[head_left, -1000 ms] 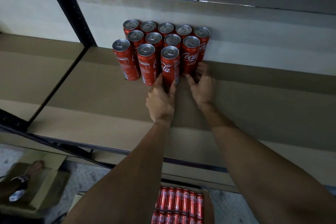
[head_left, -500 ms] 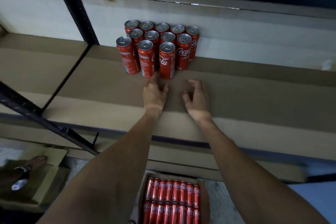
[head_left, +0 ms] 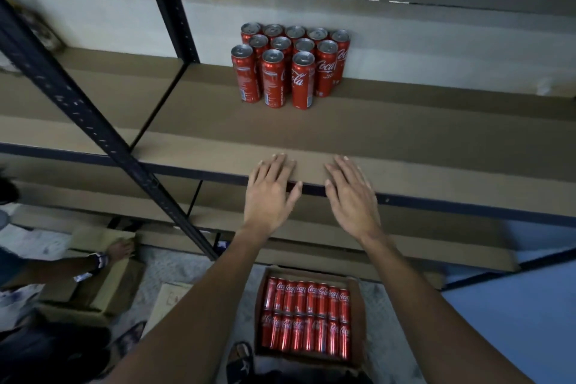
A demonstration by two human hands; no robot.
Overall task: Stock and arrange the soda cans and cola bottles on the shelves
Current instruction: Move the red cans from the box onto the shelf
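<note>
Several red cola cans [head_left: 291, 67] stand upright in a tight cluster at the back of the brown shelf [head_left: 405, 140], against the pale wall. My left hand [head_left: 269, 192] and my right hand [head_left: 352, 196] hover side by side over the shelf's front edge, fingers straight and spread, holding nothing. Both are well in front of the cans. Below them on the floor, an open cardboard box [head_left: 357, 362] holds several more red cans [head_left: 307, 318] lying in two rows.
A dark metal upright [head_left: 93, 121] slants across the left, and a second post [head_left: 170, 9] stands behind it. Another person's hand [head_left: 120, 251] with a wristwatch rests on a cardboard box [head_left: 106, 287] at lower left. A lower shelf [head_left: 311, 240] runs beneath.
Both hands have drawn back from the front cans to the shelf's front edge, empty. The view has pulled away and down, showing more of the floor box.
</note>
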